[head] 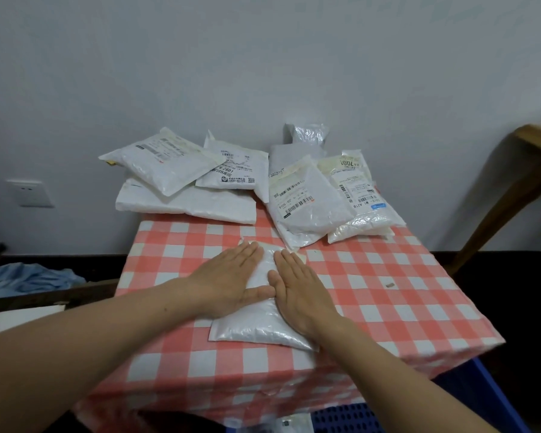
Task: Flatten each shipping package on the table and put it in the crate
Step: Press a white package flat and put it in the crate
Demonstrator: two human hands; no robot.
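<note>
Checked-cloth table [388, 276] fills the middle, and a blue crate [494, 401] peeks out at five o'clock below its edge. Stacked mailers [185, 207] crowd twelve o'clock. Dead centre lies a white bubble mailer [256, 329], with left hand [228, 282] and right hand [300, 292] pressing it side by side, fingers straight.

Crate [345, 418] mostly hidden under the table [388, 310], cut off at bottom edge

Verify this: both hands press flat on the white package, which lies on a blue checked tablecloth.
Not blue: the head view shows a red-and-white checked tablecloth. The left hand and the right hand do press flat on the white package.
</note>
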